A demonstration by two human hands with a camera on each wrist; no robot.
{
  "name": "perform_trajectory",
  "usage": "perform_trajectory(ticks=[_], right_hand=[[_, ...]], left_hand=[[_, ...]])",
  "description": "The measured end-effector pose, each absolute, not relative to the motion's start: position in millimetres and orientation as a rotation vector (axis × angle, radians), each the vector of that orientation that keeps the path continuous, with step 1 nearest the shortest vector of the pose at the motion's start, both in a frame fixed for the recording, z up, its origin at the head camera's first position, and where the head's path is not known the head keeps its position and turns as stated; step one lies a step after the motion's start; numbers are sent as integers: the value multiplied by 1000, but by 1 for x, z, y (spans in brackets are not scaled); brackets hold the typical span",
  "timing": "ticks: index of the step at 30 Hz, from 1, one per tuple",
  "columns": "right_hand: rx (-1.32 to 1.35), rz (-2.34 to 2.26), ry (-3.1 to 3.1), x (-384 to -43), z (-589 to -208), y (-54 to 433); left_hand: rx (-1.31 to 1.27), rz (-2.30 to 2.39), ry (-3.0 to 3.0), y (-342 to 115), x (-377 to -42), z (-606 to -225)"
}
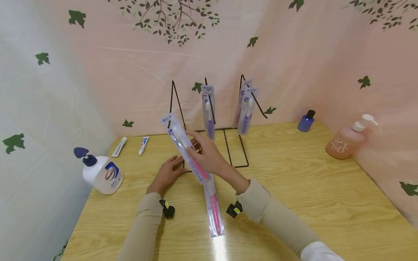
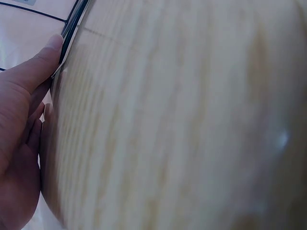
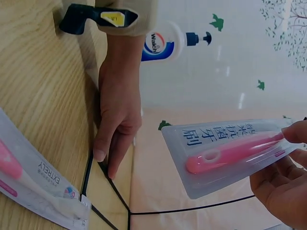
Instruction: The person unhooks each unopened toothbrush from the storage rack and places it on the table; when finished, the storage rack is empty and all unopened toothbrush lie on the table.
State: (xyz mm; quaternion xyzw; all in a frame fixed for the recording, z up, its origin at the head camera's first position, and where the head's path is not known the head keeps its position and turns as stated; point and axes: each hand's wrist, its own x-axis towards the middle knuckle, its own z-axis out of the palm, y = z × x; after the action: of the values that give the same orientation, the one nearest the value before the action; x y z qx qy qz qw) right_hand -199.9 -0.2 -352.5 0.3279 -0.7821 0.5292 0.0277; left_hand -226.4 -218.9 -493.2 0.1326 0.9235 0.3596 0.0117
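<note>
One pink toothbrush pack [image 1: 180, 142], pinched by the right hand [image 1: 209, 155], tilts left of centre in the head view, top at the left hook [image 1: 171, 97] of the black rack [image 1: 227, 148], which the left hand [image 1: 167, 174] grips low down; hanging seems in hand, next probably needing careful alignment.

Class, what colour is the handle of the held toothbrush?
The handle is pink, clearest in the right wrist view.

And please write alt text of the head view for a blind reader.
A right hand holds a packaged pink toothbrush at a black wire rack, while the left hand touches its base. Another packaged pink toothbrush lies on the wooden table; packaged purple toothbrushes hang from the rack.
</note>
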Motion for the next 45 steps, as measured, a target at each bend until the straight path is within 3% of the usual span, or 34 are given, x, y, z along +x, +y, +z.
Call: perform_trajectory(ticks=[15, 24, 35, 45], right_hand=[[1078, 1644, -2434, -165, -356, 29], [798, 1744, -2582, -156, -398, 77], [225, 1921, -2778, -143, -440, 102], [211, 1861, -2879, -135, -461, 91]], left_hand=[[418, 1123, 2872, -220, -226, -493], [439, 1105, 2852, -219, -226, -493], [404, 1100, 2838, -220, -226, -495], [417, 1089, 2842, -219, -225, -493]])
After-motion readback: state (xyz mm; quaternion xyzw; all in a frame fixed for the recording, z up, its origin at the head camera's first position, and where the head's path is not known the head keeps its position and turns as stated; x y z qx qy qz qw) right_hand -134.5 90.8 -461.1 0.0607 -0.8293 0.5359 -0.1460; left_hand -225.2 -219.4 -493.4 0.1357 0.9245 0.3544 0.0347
